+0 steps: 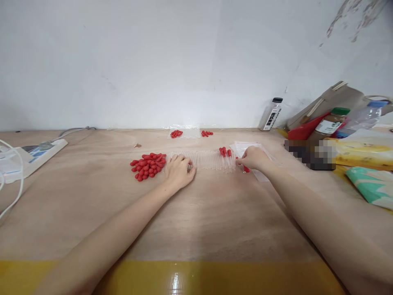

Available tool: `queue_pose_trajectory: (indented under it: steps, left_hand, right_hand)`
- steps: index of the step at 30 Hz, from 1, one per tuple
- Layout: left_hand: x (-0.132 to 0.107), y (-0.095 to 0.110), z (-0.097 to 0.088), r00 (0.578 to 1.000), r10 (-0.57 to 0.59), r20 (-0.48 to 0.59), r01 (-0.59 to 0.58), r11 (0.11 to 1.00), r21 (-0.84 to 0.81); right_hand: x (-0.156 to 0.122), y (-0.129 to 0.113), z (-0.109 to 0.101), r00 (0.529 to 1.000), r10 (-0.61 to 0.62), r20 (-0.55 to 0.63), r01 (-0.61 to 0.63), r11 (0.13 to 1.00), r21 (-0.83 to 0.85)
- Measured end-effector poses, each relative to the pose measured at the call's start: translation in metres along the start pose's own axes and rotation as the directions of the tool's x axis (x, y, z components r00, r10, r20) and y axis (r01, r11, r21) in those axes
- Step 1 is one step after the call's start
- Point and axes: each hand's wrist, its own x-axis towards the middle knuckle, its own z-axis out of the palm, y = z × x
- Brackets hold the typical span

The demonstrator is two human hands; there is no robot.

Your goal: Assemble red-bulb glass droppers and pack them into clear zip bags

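Observation:
A row of thin clear tubes (211, 160) lies side by side across the middle of the table. Three tubes near its right end carry red rubber bulbs (224, 152). My left hand (179, 171) rests with fingers lying over the left end of the row, just beside a heap of red rubber bulbs (147, 166). At the right end, my right hand (254, 157) has thumb and fingers pinched together on a red bulb, mostly hidden by the fingers. More red shows under that hand, over a clear plastic bag (262, 176).
Two small groups of red bulbs (176, 134) lie by the wall, one on a plastic sheet (192, 132). A power strip (39, 159) and white cable are at left. A black-capped bottle (272, 114), jar (330, 123), bag (328, 102) and tissue packs (371, 184) crowd the right.

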Motion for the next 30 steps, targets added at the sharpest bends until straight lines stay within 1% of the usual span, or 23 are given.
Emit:
queue_pose_trajectory:
  steps: [3, 5, 8, 10, 12, 16, 18, 21, 23, 24, 27, 30]
  left_hand:
    - [0.019, 0.008, 0.008, 0.995, -0.096, 0.028, 0.095, 0.995, 0.034]
    - [0.03, 0.011, 0.014, 0.985, -0.163, 0.06, 0.159, 0.985, 0.066]
    - [0.042, 0.013, 0.019, 0.969, -0.226, 0.103, 0.216, 0.972, 0.092]
    - [0.046, 0.013, 0.021, 0.962, -0.245, 0.12, 0.233, 0.967, 0.102]
    - [0.049, 0.015, 0.02, 0.955, -0.262, 0.14, 0.247, 0.962, 0.114]
    - [0.054, 0.023, 0.018, 0.938, -0.3, 0.175, 0.277, 0.95, 0.143]
    - [0.057, 0.027, 0.019, 0.929, -0.318, 0.191, 0.292, 0.944, 0.154]
    - [0.061, 0.03, 0.022, 0.918, -0.337, 0.207, 0.31, 0.938, 0.152]
    - [0.062, 0.028, 0.023, 0.918, -0.334, 0.212, 0.31, 0.941, 0.138]
    - [0.061, 0.026, 0.021, 0.921, -0.324, 0.215, 0.303, 0.945, 0.126]
    - [0.053, 0.015, 0.011, 0.942, -0.25, 0.224, 0.241, 0.968, 0.071]
    - [0.032, 0.0, -0.007, 0.965, -0.122, 0.231, 0.127, 0.992, -0.007]
  right_hand:
    - [-0.005, -0.005, -0.006, 0.996, -0.022, -0.087, 0.023, 1.0, 0.019]
    - [-0.01, -0.012, -0.01, 0.992, -0.039, -0.121, 0.045, 0.998, 0.048]
    - [-0.017, -0.022, -0.013, 0.989, -0.081, -0.121, 0.095, 0.989, 0.115]
    - [-0.02, -0.027, -0.011, 0.987, -0.113, -0.111, 0.128, 0.981, 0.146]
    - [-0.021, -0.03, -0.006, 0.98, -0.147, -0.131, 0.168, 0.971, 0.167]
    - [-0.02, -0.032, 0.008, 0.944, -0.234, -0.231, 0.285, 0.933, 0.221]
    - [-0.018, -0.034, 0.015, 0.921, -0.295, -0.253, 0.355, 0.903, 0.24]
    - [-0.018, -0.037, 0.026, 0.866, -0.402, -0.299, 0.475, 0.848, 0.236]
    - [-0.018, -0.039, 0.033, 0.828, -0.439, -0.349, 0.534, 0.807, 0.252]
    - [-0.019, -0.041, 0.036, 0.816, -0.44, -0.374, 0.55, 0.789, 0.273]
    - [-0.023, -0.045, 0.043, 0.813, -0.407, -0.416, 0.559, 0.747, 0.36]
    - [-0.03, -0.051, 0.047, 0.816, -0.405, -0.413, 0.568, 0.696, 0.44]
